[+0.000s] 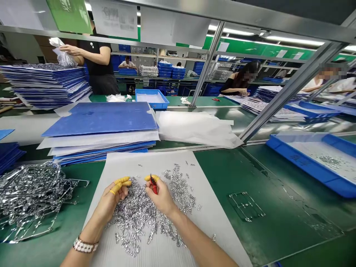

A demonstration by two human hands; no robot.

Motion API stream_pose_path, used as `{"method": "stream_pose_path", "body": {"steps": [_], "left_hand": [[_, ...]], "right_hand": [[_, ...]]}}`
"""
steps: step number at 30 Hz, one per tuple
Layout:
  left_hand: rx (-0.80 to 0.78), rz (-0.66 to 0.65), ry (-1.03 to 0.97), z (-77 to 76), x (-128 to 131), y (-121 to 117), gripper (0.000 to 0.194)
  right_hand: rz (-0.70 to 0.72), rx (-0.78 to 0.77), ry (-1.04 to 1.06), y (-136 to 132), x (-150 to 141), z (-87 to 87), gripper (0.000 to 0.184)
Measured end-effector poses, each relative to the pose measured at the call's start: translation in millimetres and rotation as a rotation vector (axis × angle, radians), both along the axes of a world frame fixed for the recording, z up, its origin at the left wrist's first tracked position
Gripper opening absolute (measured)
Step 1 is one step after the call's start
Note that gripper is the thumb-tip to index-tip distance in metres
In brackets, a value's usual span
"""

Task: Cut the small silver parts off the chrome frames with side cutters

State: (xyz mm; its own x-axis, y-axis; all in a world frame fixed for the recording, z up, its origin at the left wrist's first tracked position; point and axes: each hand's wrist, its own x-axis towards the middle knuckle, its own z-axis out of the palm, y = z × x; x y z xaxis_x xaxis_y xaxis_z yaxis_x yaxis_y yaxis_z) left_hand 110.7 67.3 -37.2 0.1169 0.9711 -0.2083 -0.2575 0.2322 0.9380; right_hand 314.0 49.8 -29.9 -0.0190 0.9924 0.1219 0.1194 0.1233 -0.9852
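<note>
The right hand (160,196) is closed around small red-handled cutters (153,184); the left hand (112,196), in yellow finger cots (121,181), curls inward, perhaps pinching a tiny piece. Both are just above silver metal pieces (139,218) heaped on a white sheet (167,252).

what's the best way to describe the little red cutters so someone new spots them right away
On the green workbench, find the white corrugated sheet under a heap of small silver metal pieces. Over that heap, the person's right hand pinches small red-handled cutters between yellow-capped fingers. They are the only red thing on the sheet.
</note>
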Motion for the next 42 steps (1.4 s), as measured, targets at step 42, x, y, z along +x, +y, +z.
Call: {"method": "stream_pose_path", "body": {"steps": [42], "left_hand": [[0.571,-0.219,1.315,10.9,-19.4,-8.8,0.018]], "right_hand": [[0.443,0.264,-0.964,24.9,-3.5,7.8,0.042]]}}
